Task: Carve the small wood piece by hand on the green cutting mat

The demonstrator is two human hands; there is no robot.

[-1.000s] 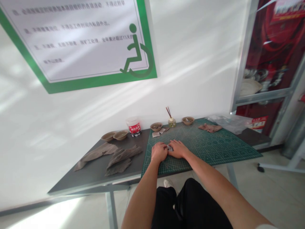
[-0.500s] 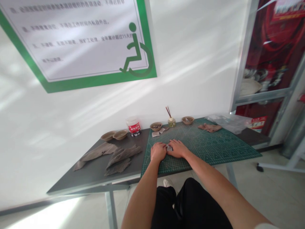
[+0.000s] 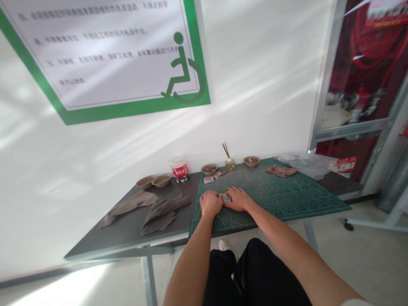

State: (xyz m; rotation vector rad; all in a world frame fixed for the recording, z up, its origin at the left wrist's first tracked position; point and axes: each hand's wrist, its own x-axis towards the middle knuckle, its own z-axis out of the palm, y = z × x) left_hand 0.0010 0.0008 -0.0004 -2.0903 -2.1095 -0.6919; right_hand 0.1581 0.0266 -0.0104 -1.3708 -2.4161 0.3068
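On the green cutting mat [image 3: 274,191], my left hand [image 3: 211,202] is closed, its fingers curled down. Its fingertips reach the left end of a small grey-and-white flat piece [image 3: 226,198]; whether anything else is under them is hidden. My right hand [image 3: 237,199] presses its thumb and fingers on the right side of that piece and keeps it down on the mat. The piece is too small to name, and its ends are covered by my fingers.
Behind my hands are a bowl of small pieces [image 3: 209,169], pale squares [image 3: 208,180], a reed diffuser [image 3: 230,164] and another bowl [image 3: 251,161]. Grey cloths [image 3: 162,210], two bowls [image 3: 161,180] and a red-labelled tub [image 3: 180,170] lie left; a brown cloth [image 3: 281,171] and plastic bag [image 3: 307,163] right.
My left hand has shifted slightly left, and more of the small grey-and-white piece shows between my hands. My right hand stays nearly in place.
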